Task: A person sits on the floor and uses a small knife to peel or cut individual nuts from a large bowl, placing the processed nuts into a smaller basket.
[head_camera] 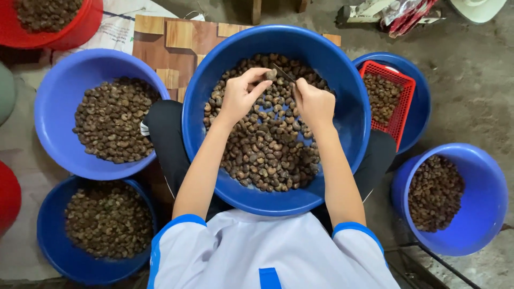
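over a blue basin (342, 69) of nuts, left fingers (256, 80) pinch one nut (271, 75); right fingers (303, 92) clench a blade (284, 73) touching it.

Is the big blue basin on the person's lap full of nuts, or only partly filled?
Partly filled: brown nuts cover the blue basin's bottom only, and its inner walls show bare.

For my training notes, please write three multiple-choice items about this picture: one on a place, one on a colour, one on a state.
1. Where does the red basket sit?
A. in a blue basin at the right
B. on the person's lap
C. on the wooden board

2. What colour is the big basin on the lap?
A. green
B. blue
C. white

3. What is the left hand doing?
A. resting flat
B. gripping the rim
C. pinching one nut

Answers: 1 A, blue rim around it. 2 B, blue wall. 3 C, fingertips closed on the nut.
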